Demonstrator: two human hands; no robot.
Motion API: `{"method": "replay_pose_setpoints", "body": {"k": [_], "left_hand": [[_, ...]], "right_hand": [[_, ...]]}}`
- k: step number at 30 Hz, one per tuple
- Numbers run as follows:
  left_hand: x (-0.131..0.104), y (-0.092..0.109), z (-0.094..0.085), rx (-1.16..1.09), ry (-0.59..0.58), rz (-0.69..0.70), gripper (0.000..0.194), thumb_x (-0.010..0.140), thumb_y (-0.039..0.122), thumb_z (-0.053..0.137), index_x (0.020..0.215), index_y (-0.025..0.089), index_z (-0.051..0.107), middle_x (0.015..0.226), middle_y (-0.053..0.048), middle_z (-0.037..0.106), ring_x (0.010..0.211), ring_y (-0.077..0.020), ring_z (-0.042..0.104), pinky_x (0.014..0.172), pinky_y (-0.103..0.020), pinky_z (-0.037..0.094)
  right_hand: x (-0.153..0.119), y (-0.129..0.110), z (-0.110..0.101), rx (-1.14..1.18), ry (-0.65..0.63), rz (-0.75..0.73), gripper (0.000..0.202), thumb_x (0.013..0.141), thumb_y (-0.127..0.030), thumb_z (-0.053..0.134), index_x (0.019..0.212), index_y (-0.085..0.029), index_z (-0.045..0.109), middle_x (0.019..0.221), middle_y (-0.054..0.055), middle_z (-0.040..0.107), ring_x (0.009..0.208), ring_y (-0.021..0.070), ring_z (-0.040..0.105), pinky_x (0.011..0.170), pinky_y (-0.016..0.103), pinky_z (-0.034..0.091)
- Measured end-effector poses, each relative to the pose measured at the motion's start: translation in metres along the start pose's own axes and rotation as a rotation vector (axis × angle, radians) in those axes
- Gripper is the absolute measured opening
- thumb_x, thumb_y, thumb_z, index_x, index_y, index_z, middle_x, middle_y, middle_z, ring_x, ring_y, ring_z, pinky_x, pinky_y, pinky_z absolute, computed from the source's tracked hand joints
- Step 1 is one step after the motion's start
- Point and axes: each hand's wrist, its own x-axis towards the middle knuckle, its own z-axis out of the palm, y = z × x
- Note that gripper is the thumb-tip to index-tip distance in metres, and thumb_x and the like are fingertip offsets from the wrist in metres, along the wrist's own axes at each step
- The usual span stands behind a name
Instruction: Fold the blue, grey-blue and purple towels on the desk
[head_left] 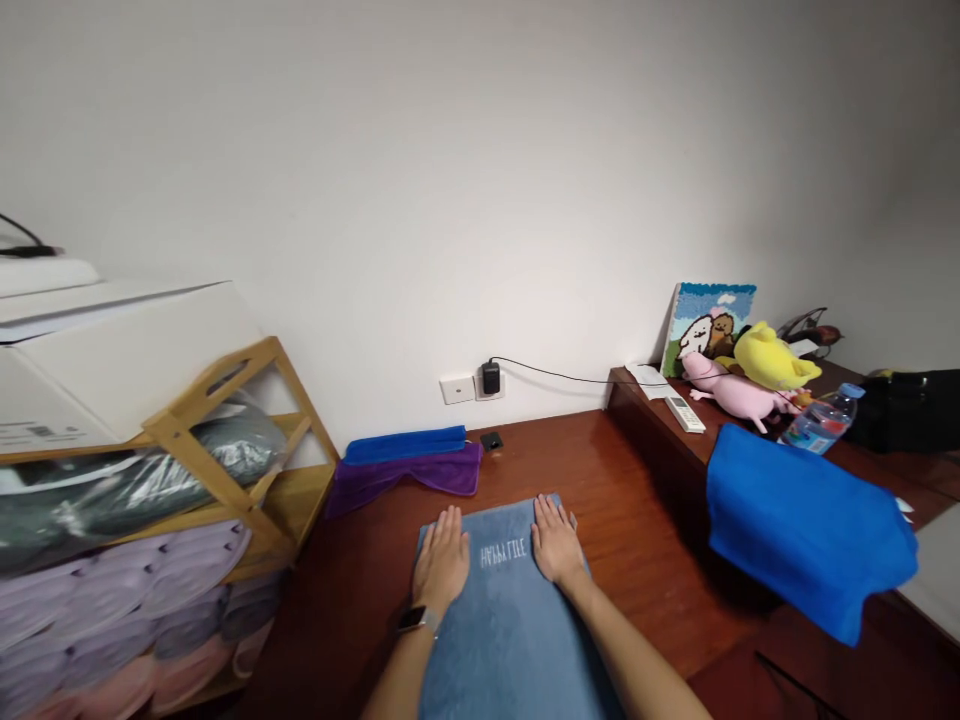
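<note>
A grey-blue towel [502,620] with pale lettering lies spread on the reddish-brown wooden surface [570,450], running toward me out of the bottom of the view. My left hand [444,560] rests flat on its far left corner, fingers together and stretched out, a watch on the wrist. On the far right corner, my right hand [556,540] presses flat in the same way. Neither hand grips anything. Beyond the towel, a purple cloth [420,475] and a folded blue cloth [405,445] lie against the wall.
A bright blue cloth [806,525] hangs over the raised ledge at right, near a plastic bottle [829,418], plush toys [739,395] and a remote [685,414]. A wooden rack [281,400] with slippers [202,565] stands left. A plugged charger [490,378] trails a cable.
</note>
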Motion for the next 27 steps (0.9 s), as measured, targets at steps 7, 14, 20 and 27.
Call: {"method": "replay_pose_setpoints", "body": {"k": [7, 14, 20, 27], "left_hand": [[-0.019, -0.064, -0.003, 0.017, 0.024, 0.026, 0.063, 0.106, 0.037, 0.026, 0.163, 0.015, 0.041, 0.167, -0.013, 0.047, 0.157, -0.0257, 0.041, 0.131, -0.050, 0.030], [-0.018, -0.051, -0.013, 0.030, -0.011, -0.012, 0.064, 0.106, 0.035, 0.021, 0.161, 0.009, 0.041, 0.168, -0.013, 0.043, 0.156, -0.0247, 0.043, 0.130, -0.049, 0.032], [-0.019, -0.053, -0.012, 0.049, 0.002, 0.013, 0.064, 0.105, 0.034, 0.023, 0.161, 0.009, 0.042, 0.168, -0.014, 0.043, 0.157, -0.0258, 0.041, 0.130, -0.050, 0.032], [-0.018, -0.056, -0.008, 0.017, 0.005, 0.013, 0.064, 0.106, 0.035, 0.023, 0.162, 0.011, 0.041, 0.168, -0.015, 0.045, 0.157, -0.0268, 0.041, 0.130, -0.052, 0.032]], "right_hand": [[-0.001, 0.000, 0.000, -0.007, -0.022, 0.023, 0.064, 0.109, -0.035, 0.020, 0.168, -0.013, 0.031, 0.174, 0.006, 0.026, 0.163, 0.0222, 0.022, 0.134, 0.044, 0.014], [-0.001, -0.018, -0.012, -0.011, -0.022, 0.044, 0.063, 0.109, -0.033, 0.022, 0.167, -0.010, 0.033, 0.174, 0.009, 0.029, 0.162, 0.0231, 0.024, 0.134, 0.044, 0.015], [0.010, -0.109, 0.014, 0.088, 0.012, -0.254, 0.063, 0.112, -0.042, 0.024, 0.168, -0.015, 0.031, 0.173, 0.007, 0.031, 0.162, 0.0207, 0.024, 0.134, 0.043, 0.017], [0.016, -0.099, 0.027, 0.118, -0.063, -0.169, 0.066, 0.111, -0.042, 0.023, 0.168, -0.012, 0.029, 0.174, 0.009, 0.028, 0.164, 0.0216, 0.019, 0.134, 0.045, 0.012]]}}
